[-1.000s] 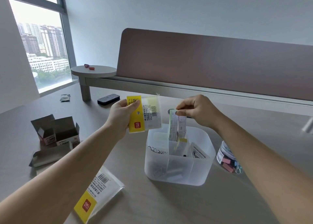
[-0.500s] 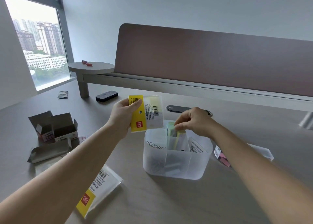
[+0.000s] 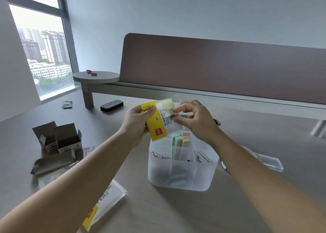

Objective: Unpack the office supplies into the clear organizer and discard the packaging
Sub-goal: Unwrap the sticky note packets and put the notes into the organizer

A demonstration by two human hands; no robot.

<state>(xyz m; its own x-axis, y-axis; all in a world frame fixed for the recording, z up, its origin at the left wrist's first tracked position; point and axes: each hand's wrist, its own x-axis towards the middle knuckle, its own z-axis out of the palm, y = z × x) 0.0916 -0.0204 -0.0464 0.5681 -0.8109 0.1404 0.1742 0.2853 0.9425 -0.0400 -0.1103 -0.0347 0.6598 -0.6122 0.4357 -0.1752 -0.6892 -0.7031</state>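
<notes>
gripping a clear plastic packet with a yellow label (image 3: 159,121) by its yellow end, the left hand (image 3: 136,121) holds it just above the frosted clear plastic organizer (image 3: 181,164) (pastel sticky notes (image 3: 181,140) inside) on the grey table (image 3: 176,211); right hand (image 3: 194,118) fingers pinch its clear end

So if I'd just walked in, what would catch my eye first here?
Probably the bright yellow-labelled packet, held up mid-frame by the left hand while the right hand pinches its clear end. Just below stands the clear organizer, with pastel sticky notes poking out of a back compartment. Opened cardboard boxes sit on the desk to the left.
</notes>
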